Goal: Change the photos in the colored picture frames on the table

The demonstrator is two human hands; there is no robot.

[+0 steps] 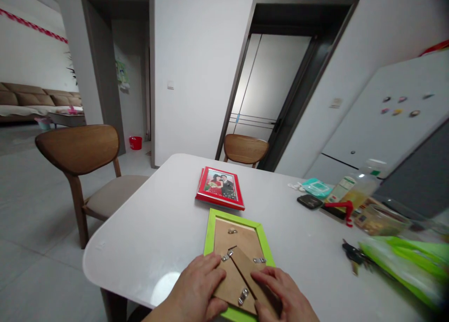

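A lime-green picture frame (209, 235) lies face down on the white table, its brown backing board (242, 237) showing. Several small metal clips sit on the board. A brown stand leg (242, 262) is attached to the back and lies slanted across it. My left hand (199, 284) grips the left side of the frame and backing, its fingers bent and close together. My right hand (282, 291) has its fingers and thumb closed around the stand leg near the frame's lower right. Both palms hide parts of the frame's lower end.
Just beyond is a red picture frame (220, 188) with a couple's picture, lying on something similar. At right are a black box-like item (310, 201), a large bottle (361, 186), a clear container (380, 220), keys (354, 256) and a green plastic bag (410, 256). Wooden chairs (79, 149) flank the table.
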